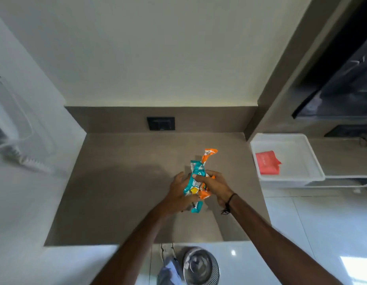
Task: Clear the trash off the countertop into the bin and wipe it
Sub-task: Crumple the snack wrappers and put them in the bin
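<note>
Both my hands meet over the middle of the brown countertop (pixel 121 192). My left hand (pixel 179 194) holds a crumpled teal snack wrapper (pixel 196 182) from the left side. My right hand (pixel 214 185) grips the teal wrapper together with an orange wrapper (pixel 208 156), whose twisted end sticks up toward the back wall. A round metal bin (pixel 201 266) stands open on the floor below the counter's front edge, near my legs. No cloth for wiping shows in my hands.
A white tray (pixel 301 140) with a red pouch (pixel 267 163) sits to the right of the counter. A black wall socket (pixel 161 123) is on the backsplash. A white appliance (pixel 16 128) stands at the left. A dark oven (pixel 343 83) is at the upper right.
</note>
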Motion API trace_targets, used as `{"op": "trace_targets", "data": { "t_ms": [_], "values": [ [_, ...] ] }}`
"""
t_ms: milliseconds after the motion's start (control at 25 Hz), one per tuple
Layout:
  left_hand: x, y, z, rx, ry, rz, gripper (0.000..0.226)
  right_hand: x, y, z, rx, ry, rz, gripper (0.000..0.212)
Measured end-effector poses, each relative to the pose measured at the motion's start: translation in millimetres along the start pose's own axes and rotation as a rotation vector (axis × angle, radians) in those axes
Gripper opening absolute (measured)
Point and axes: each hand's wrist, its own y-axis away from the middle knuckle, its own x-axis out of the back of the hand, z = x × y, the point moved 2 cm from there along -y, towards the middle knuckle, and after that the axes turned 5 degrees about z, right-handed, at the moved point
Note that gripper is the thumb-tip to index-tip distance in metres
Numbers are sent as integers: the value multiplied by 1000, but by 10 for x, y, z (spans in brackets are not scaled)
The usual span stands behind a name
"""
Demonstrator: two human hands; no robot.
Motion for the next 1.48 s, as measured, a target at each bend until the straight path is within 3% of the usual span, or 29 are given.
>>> {"op": "trace_targets", "data": {
  "t_ms": [80,160,280,360,440,520,600,720,880,1040,1240,1320,1480],
  "values": [
    [-195,351,-143,4,62,120,41,279,370,348,77,31,57,8],
    [-397,573,-382,103,12,251,57,530,746,810,231,132,157,4],
    [-724,688,-666,217,-506,250,66,709,1201,1606,508,448,331,16],
    [-918,697,-794,163,-685,295,68,723,1341,2155,636,697,352,14],
    [-1018,686,-927,142,-817,325,70,689,1297,2713,658,789,322,18],
    [-1031,611,-1054,135,-871,353,71,647,1056,3288,573,878,308,21],
    [-1077,581,-1146,120,-888,393,71,594,700,3844,341,949,314,20],
    [-1128,528,-1271,41,-965,466,72,456,187,4515,-21,867,327,22],
    [-1130,558,-1382,11,-991,516,72,290,-256,4980,-271,735,336,34],
    [-1139,534,-1353,-24,-1004,529,71,304,-326,4980,-390,749,295,59],
    [-1129,530,-1333,11,-1010,515,72,425,219,4168,-194,676,367,26],
    [-1114,538,-1292,53,-968,486,73,438,546,3701,-33,649,362,17],
    [-1045,598,-1112,86,-882,408,74,311,1049,2540,508,564,396,11]
  ]
}}
